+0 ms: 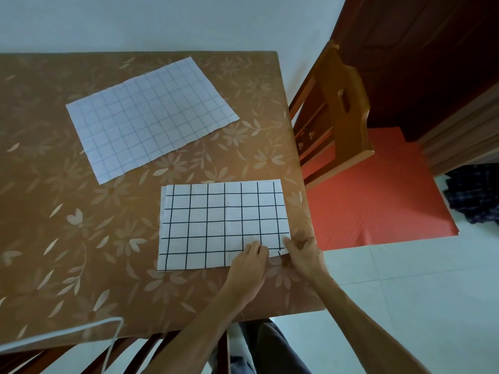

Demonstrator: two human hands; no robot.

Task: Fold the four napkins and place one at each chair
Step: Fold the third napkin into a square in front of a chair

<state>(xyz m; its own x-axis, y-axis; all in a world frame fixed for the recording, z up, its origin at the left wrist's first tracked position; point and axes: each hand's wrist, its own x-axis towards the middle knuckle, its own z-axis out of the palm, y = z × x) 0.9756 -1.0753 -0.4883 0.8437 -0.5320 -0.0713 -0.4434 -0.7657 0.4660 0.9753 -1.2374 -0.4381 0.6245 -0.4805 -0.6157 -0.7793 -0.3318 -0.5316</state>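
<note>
Head view: left hand (249, 261) presses flat fingers on the black-grid napkin (216, 225), pinning its corner so the layers cannot slip. The right hand (303, 252), just beside it, appears to pinch that corner. Beyond both hands a pale-grid napkin (151, 117) lies unfolded on the table (54, 211).

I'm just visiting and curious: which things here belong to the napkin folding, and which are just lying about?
In the job: black-grid napkin, pale-grid napkin, wooden chair, left hand, right hand.
Lying about: white cable, red mat, dark checked cloth.
</note>
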